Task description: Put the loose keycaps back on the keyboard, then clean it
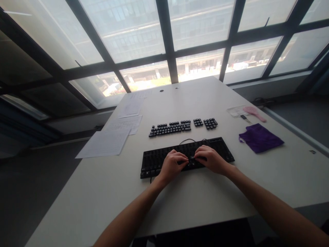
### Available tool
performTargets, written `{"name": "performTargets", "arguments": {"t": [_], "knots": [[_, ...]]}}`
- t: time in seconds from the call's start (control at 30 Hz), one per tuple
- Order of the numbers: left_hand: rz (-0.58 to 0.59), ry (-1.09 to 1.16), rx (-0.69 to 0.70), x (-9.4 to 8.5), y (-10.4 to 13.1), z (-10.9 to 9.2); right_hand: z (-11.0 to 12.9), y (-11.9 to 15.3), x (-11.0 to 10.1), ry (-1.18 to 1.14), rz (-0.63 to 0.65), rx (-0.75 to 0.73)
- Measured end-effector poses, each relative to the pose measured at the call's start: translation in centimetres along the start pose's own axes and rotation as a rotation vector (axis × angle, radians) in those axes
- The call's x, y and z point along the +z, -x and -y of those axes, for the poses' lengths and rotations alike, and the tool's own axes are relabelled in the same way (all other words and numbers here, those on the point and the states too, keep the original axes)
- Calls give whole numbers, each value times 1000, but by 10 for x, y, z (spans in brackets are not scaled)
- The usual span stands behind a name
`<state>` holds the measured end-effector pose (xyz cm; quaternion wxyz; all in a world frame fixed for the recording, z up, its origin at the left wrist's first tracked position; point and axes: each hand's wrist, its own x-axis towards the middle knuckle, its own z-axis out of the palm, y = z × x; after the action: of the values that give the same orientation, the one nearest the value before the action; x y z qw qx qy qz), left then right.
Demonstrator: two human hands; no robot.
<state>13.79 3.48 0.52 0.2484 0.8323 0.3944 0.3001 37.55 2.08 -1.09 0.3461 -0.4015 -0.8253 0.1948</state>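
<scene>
A black keyboard [151,161] lies slightly tilted across the table. Most of its key area looks bare of keycaps, while a few keys [151,172] sit along its front left row. My left hand [172,165] rests over the middle of the board, thumb and fingers pinched together; whatever is between them is too small to make out. Close beside it, my right hand [209,159] has its fingertips closed at a small dark keycap [192,157] near the front row. Behind the keyboard, loose black keycaps [171,129] stand in rows, with smaller groups [210,123] to the right.
Printed paper sheets [105,142] lie along the table's left side. On the right are a purple drawstring pouch [262,138], a pink hairbrush [253,111], a small dark-ended tool [245,118] and a clear plastic bag [233,110]. A cable [187,140] loops behind the keyboard. Windows rise beyond the white table [195,99].
</scene>
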Motion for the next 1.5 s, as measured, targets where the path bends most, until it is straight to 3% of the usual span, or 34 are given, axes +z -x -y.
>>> {"name": "performTargets", "arguments": {"t": [0.17,0.53,0.8,0.97,1.4,1.5], "knots": [[-28,-58,63,3,3,1,-1,1,1,6,3,-56],[48,-183,148,1,9,-4,3,1,0,48,34,-85],[79,-186,139,2,8,-2,6,0,1,24,44,-59],[13,-198,141,6,10,-2,10,0,-3,75,69,-54],[83,-458,216,10,14,-10,9,2,-8,215,163,56],[73,-470,204,12,15,-10,7,7,-10,219,124,42]]}}
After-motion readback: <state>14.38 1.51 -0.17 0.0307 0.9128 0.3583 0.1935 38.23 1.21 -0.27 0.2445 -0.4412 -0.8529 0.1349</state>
